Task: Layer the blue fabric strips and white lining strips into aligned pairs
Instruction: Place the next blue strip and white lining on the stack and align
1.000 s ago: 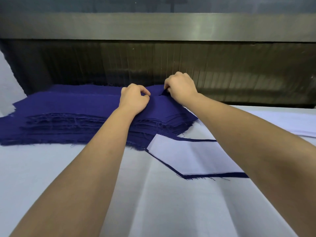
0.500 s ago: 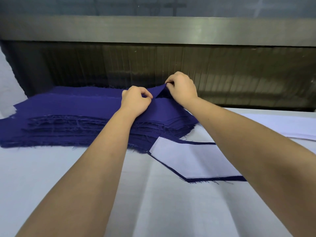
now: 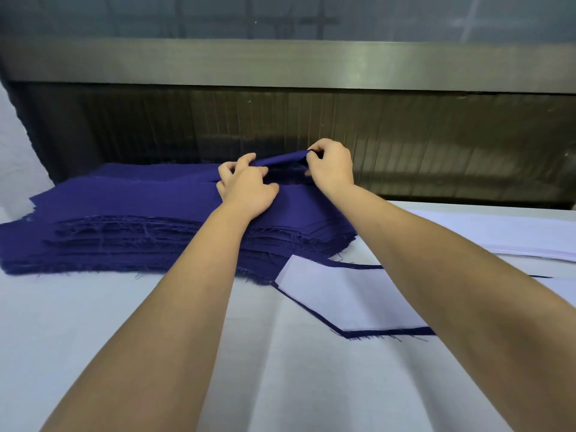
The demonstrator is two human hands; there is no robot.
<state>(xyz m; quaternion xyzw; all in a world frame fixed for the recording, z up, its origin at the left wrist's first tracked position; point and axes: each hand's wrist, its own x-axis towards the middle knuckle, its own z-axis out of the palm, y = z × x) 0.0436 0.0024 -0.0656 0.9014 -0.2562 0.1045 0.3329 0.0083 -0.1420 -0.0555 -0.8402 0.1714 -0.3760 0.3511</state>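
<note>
A thick stack of blue fabric strips (image 3: 131, 219) lies at the back left of the table, its frayed edges facing me. My right hand (image 3: 332, 168) pinches the far right end of the top blue strip (image 3: 285, 159) and holds it lifted off the stack. My left hand (image 3: 246, 185) sits on the stack just left of it, fingers curled around the same raised strip. In front of the stack lies a white lining strip (image 3: 346, 299) on top of a blue strip, whose edge shows as a dark border. A pile of white lining strips (image 3: 511, 235) lies at the right.
The table (image 3: 78, 338) is covered with pale grey-white cloth with soft folds. Behind the stack runs a dark machine opening with hanging slats (image 3: 311, 126) under a metal beam (image 3: 280, 63).
My right hand has raised the end of the top blue strip higher off the stack. My left hand has opened its fingers and taken hold of the lifted strip.
</note>
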